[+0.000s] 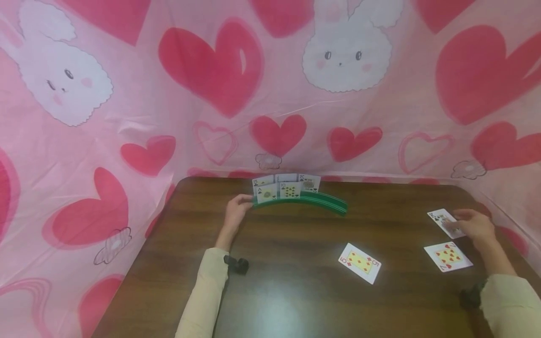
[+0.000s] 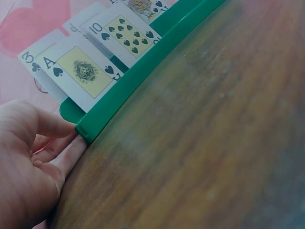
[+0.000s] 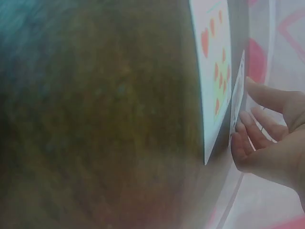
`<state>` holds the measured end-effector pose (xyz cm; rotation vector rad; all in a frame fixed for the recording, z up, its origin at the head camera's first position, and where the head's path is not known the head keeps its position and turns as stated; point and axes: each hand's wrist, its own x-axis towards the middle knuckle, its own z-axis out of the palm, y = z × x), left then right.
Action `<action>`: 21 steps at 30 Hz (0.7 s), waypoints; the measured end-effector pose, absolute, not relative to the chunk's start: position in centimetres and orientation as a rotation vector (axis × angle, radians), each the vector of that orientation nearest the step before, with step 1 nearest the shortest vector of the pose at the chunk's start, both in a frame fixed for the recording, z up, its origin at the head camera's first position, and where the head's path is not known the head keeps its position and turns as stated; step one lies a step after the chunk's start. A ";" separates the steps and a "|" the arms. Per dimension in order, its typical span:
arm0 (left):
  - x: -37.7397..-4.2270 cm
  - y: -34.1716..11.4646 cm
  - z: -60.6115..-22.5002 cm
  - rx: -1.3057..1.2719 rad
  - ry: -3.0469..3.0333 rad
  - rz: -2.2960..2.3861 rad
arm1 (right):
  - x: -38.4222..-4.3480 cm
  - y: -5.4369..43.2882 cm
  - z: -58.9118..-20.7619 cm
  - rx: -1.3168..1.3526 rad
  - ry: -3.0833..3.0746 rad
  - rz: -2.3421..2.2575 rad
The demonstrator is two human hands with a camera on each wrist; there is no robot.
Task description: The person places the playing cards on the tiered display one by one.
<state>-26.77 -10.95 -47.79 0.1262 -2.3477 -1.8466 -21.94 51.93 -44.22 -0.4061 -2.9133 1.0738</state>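
Note:
At the back of the table, my left hand (image 1: 235, 212) grips the left end of a curved green card holder (image 1: 327, 202), thumb and fingertips at its tip. Upright in the holder are the ace of spades (image 2: 86, 71) and ten of spades (image 2: 128, 38) in front. The three of clubs (image 2: 50, 43), another partly hidden card and a face card (image 1: 310, 182) stand behind. Over on the right, my right hand (image 1: 477, 227) reaches over a black-suited face card (image 1: 439, 220) lying on the table, fingers loosely bent with fingertips right at it. The hand covers part of that card.
Face up near the right hand lies the seven of hearts (image 1: 448, 257). The five of diamonds (image 1: 359, 263) lies nearer the middle of the brown wooden table (image 1: 177, 263). A pink cloth (image 1: 291, 103) with hearts and rabbits hangs along the back and sides.

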 end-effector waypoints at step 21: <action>-26.9 -11.1 -48.1 0.119 -2.357 -1.837 | -22.8 51.6 -44.4 -0.227 -2.890 0.802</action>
